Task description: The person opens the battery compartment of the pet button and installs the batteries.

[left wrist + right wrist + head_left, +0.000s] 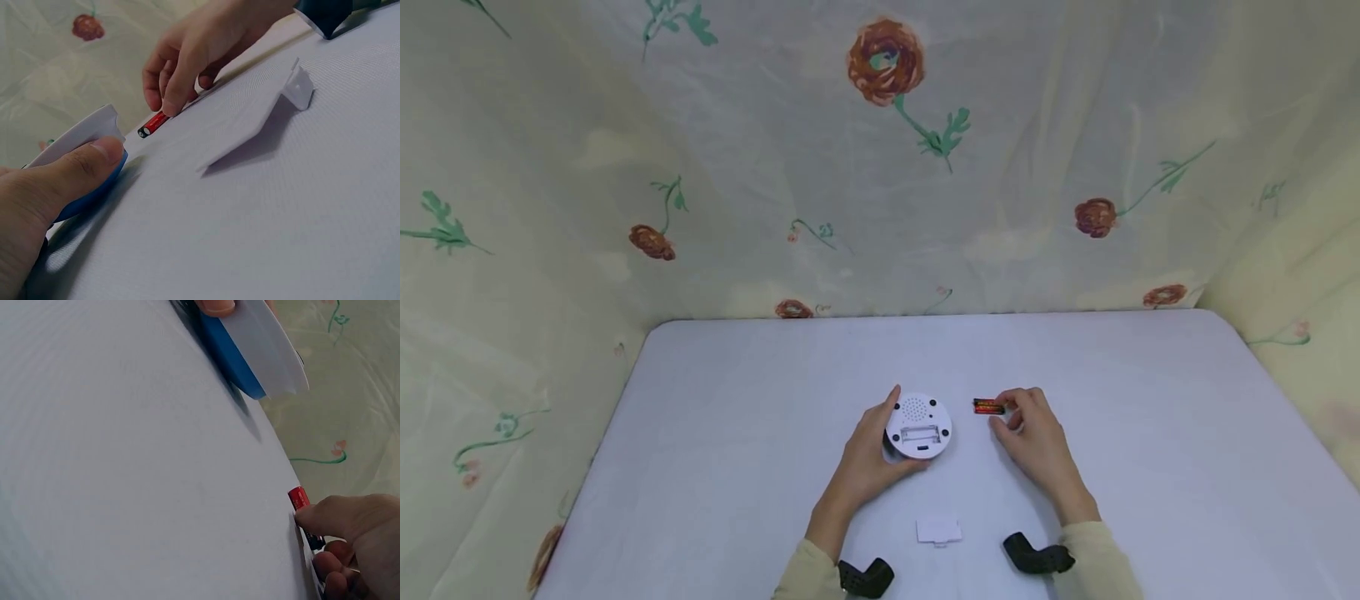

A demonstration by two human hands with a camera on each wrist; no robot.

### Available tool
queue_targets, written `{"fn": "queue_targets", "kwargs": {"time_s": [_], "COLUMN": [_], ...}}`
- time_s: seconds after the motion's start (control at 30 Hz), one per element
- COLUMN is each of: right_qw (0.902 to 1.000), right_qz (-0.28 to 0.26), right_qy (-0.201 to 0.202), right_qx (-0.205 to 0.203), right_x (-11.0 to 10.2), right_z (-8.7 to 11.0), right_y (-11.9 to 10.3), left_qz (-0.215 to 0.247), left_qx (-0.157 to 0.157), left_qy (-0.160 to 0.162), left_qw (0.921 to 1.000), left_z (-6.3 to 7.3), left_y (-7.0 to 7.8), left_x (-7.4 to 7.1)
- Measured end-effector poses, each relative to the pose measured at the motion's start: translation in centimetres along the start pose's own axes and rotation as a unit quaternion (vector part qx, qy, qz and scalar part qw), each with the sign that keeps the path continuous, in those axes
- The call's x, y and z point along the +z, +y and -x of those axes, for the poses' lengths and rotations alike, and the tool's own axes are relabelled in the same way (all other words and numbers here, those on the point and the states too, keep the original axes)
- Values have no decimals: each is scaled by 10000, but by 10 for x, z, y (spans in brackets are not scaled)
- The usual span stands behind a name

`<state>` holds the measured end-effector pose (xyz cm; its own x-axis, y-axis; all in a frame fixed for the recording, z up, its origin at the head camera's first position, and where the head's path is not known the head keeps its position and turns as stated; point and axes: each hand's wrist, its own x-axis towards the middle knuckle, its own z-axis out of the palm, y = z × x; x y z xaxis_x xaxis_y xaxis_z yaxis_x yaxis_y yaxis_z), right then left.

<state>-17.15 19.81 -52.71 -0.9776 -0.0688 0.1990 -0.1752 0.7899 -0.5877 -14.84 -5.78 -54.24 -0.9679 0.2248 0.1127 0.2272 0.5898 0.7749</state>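
In the head view my left hand [868, 454] grips a round white device [916, 406] by its edge, thumb at the near side. Its underside faces up, showing speaker holes, dark feet and an uncovered battery compartment [921, 434]. The wrist views show its other side is blue [234, 359]. To the right, my right hand [1036, 437] has thumb and fingertips at two red and black batteries [988, 407] lying side by side. A red battery [153, 124] sticks out from those fingers in the left wrist view. Nearer me lies a white battery cover [938, 531] with a small tab.
The white table [737, 400] has its far edge against a hanging flowered cloth [1000, 208], which also surrounds the sides. Black curved wrist devices [1037, 554] sit by both cuffs, close over the tabletop.
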Motion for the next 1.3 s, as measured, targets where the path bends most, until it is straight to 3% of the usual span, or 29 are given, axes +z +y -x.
{"fn": "queue_targets", "kwargs": {"time_s": [0.17, 0.53, 0.83, 1.1, 1.3], "right_qw": [9999, 9998, 9987, 9970, 9960], "right_qz": [-35, 4, -204, -557, -734], "right_qy": [-140, 12, -430, -216, -490], "right_qx": [69, -194, -153, -486, -126], "right_x": [2, -1, -5, -6, -7], "right_z": [1, -1, -1, -3, -1], "right_y": [2, 3, 3, 7, 4], "left_qz": [-48, -9, -47, -74, -40], "left_qx": [-12, 77, 54, 26, 60], "left_qy": [16, 33, 21, 30, 109], "left_qw": [10000, 10000, 10000, 10000, 9999], "left_z": [1, -2, -1, -1, 0], "left_y": [0, 0, -1, 0, -1], "left_x": [-1, 0, -1, -2, 0]}}
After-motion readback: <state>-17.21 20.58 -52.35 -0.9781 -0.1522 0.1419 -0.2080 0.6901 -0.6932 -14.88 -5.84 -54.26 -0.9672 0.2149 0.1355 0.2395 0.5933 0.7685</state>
